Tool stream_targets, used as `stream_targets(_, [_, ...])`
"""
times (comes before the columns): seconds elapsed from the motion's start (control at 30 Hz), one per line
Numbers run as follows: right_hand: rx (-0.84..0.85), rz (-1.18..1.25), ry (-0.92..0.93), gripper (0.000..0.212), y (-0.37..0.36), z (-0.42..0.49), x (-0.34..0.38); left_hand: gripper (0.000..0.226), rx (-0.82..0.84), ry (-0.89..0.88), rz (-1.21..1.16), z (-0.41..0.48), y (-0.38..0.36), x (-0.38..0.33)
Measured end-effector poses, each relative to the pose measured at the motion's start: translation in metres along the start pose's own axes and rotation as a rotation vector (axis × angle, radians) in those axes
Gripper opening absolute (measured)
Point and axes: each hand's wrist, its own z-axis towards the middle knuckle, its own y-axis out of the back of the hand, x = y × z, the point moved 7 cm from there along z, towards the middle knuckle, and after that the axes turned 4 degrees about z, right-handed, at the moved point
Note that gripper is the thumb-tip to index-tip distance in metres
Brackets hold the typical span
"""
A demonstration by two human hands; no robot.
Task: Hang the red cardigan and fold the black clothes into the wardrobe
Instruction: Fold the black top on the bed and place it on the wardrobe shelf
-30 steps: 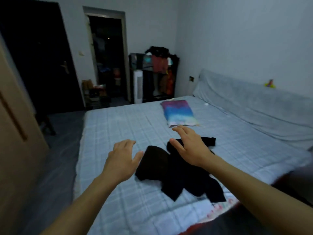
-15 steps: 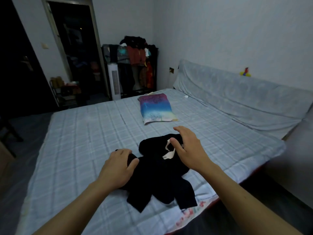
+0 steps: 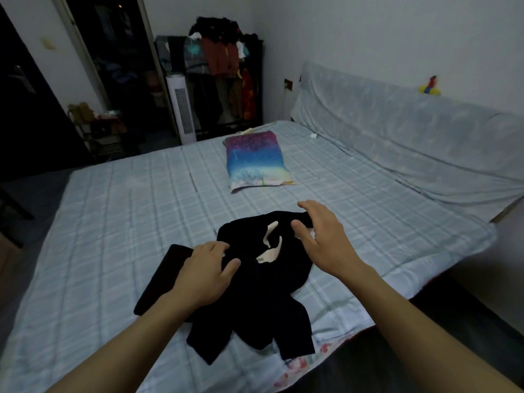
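Black clothes (image 3: pixel 255 296) lie crumpled on the near edge of the bed (image 3: pixel 113 222). Left hand (image 3: pixel 204 275) rests on them, fingers curled into the fabric. Right hand (image 3: pixel 320 242) is spread wide over the garment's far edge, gripping nothing. Beyond lies a multicoloured pillow (image 3: pixel 255 161).

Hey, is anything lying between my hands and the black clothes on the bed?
Nothing visible does. The left hand rests directly on the black clothes, and the right hand is spread open at their far edge. The pillow lies farther up the bed, apart from them.
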Motion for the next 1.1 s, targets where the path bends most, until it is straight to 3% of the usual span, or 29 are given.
stream_targets(0.27, [0.054,-0.108,-0.052,0.065,-0.026,0.052,-0.032,0.055,0.037,-0.035,-0.085,0.086,-0.035,0.003])
stream_targets(0.7, [0.225,-0.040,-0.066,0.074,-0.109,0.141,-0.080,0.050,0.139,0.183,-0.052,0.157,-0.076,0.082])
stream_targets(0.87, [0.302,0.023,-0.033,0.058,-0.136,0.171,-0.118,0.045,0.167,0.284,-0.035,0.168,-0.101,0.078])
stream_targets(1.1, [0.428,0.087,-0.039,0.054,-0.198,0.189,-0.151,0.047,0.120,0.309,-0.065,0.203,-0.127,0.060])
